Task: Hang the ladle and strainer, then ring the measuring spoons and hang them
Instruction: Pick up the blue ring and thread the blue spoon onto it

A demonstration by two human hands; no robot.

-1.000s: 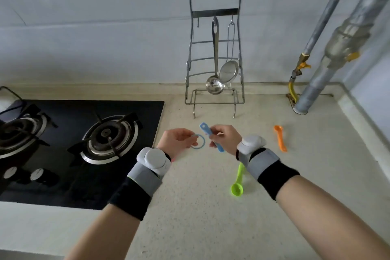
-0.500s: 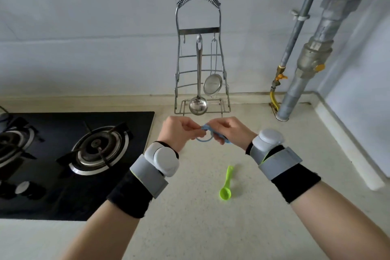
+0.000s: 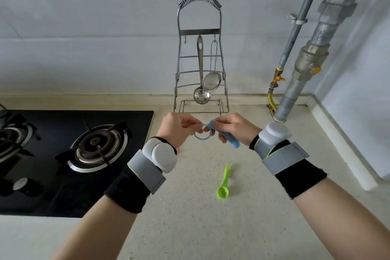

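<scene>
Nearest me on the counter (image 3: 190, 228), between my forearms, the green measuring spoon (image 3: 224, 183) lies loose, bowl toward me and handle pointing away toward my hands. Above it, my left hand (image 3: 176, 127) pinches the blue ring (image 3: 202, 132) at its top edge, holding it roughly face-on to me. My right hand (image 3: 233, 127) pinches the blue measuring spoon (image 3: 225, 136) near its handle end, its long axis slanting down and toward my right wrist, the bowl end hanging free. The handle tip meets the ring from the right, so I judge the threading hinges on sliding that end leftward through the ring. I cannot tell whether it is on yet. Beyond, at the back edge of the counter, the rack (image 3: 200, 34) holds the ladle (image 3: 201, 82) and strainer (image 3: 212, 76), both hung.
</scene>
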